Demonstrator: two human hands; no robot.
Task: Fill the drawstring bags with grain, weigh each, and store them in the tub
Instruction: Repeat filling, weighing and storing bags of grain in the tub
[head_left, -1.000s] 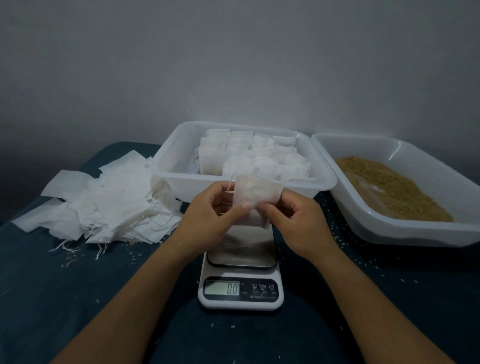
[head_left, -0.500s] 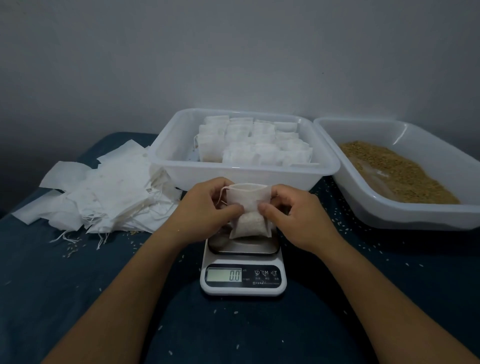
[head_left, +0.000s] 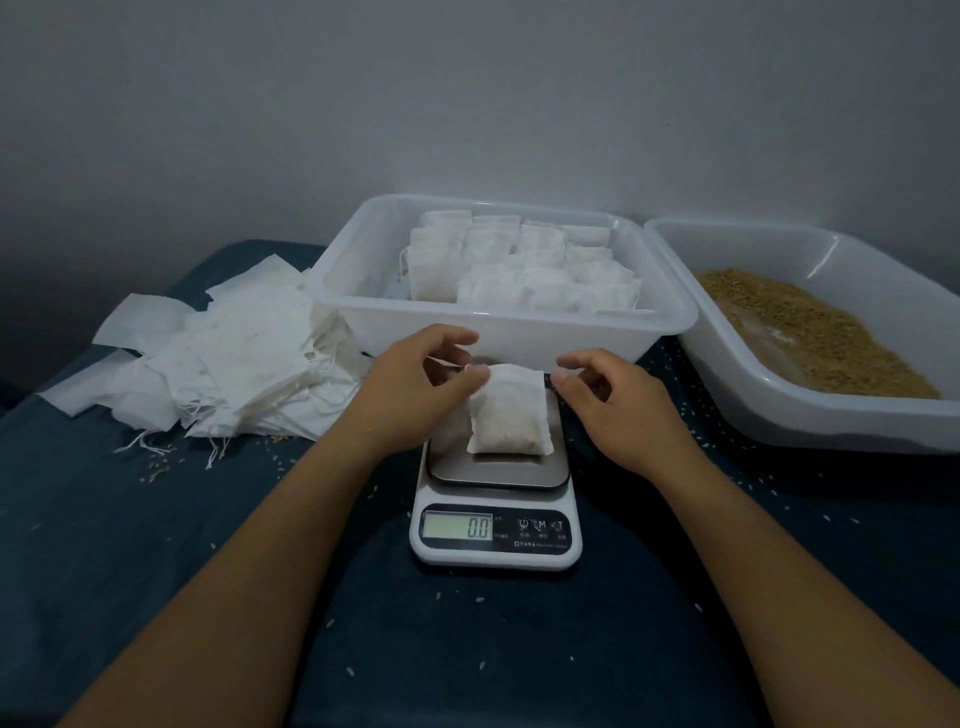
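Lowered since the earlier frames, when both hands held it pinched in the air above the platform: filled drawstring bag (head_left: 509, 410), now lying on the steel platform of the scale (head_left: 496, 483), toward its far right part, top edge with the gathered cord pointing away from the person.

Display: reads 0.0, so the weight has apparently not registered yet.

Left hand (head_left: 415, 387): just left of the bag, thumb and forefinger pinched at its top left corner or at the cord there; the view does not settle which. Right hand (head_left: 613, 400): just right of the bag, fingers loosely curled and apart, holding nothing, a narrow gap between fingertips and the cloth.

Governing relation: bag sits between the two hands, its long axis running from the person toward the tub; left hand is the nearer, being in contact. A clean reading likely needs that pinch released.

Tub (head_left: 670, 312): white, directly behind the scale, touching or nearly touching it, rows of filled bags inside.

Second tub (head_left: 810, 421): to the right, tilted, holding brown grain (head_left: 815, 332).

Empty bags (head_left: 223, 358): loose heap to the left, cords trailing.

Surface: dark blue cloth (head_left: 130, 519), scattered grains on it. Room: plain grey wall behind, dim light.
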